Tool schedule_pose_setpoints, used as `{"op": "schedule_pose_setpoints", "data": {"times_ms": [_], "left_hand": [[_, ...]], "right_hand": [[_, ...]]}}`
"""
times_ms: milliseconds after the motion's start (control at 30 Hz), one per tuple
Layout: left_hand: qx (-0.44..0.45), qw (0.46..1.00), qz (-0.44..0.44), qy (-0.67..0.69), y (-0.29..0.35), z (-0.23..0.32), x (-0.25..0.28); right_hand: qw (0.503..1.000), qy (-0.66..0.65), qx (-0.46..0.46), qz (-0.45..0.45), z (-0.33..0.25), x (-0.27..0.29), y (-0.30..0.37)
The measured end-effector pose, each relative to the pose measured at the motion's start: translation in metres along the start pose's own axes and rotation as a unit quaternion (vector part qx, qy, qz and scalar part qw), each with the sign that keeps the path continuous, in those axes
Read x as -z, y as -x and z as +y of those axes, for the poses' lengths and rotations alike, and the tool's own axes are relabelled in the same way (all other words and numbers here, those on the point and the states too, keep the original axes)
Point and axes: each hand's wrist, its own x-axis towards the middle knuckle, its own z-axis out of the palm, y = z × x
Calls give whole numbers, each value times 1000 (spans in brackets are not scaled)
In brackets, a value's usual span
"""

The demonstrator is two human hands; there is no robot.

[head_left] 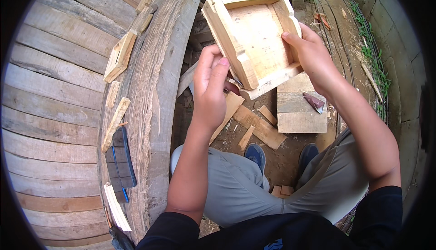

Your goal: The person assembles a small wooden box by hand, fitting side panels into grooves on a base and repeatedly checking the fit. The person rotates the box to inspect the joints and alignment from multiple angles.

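Raised in front of me is a shallow wooden box (256,41), with a flat base and low side walls, tilted toward me. Its left wall has a stepped, notched edge. My right hand (313,59) grips the right wall, thumb over the inner side and fingers behind. At the lower left, my left hand (212,84) closes on the box's left wall, the thumb outside and the other fingers partly hidden behind it. The inside of the box shows bare wood in bright light.
A rough plank bench (159,68) runs along my left, bearing a smaller wooden piece (120,56), wood strips (116,123) and a blue-edged dark object (121,164). Below lie wood offcuts (261,125) and a block (302,114) with a folded sandpaper-like piece (314,102). A concrete wall (399,68) stands right.
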Motion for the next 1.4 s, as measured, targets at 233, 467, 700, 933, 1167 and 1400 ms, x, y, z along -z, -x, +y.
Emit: {"op": "schedule_pose_setpoints", "data": {"times_ms": [233,467,700,933,1167,1400], "left_hand": [[7,1000,12,-15,1,-1,-2],[-30,997,69,20,-1,-10,-14],[27,989,106,-99,-4,-19,-1],[20,992,81,-92,-5,-16,1],[-11,994,59,-86,-6,-23,0],[-9,996,58,-71,-4,-19,0]], "right_hand": [[999,-17,35,18,3,0,-1],[997,6,80,-21,8,-4,-1],[977,38,203,-56,20,-7,3],[973,54,209,-76,22,-8,5],[976,34,201,-72,25,-7,1],[974,17,219,-49,21,-11,8]]}}
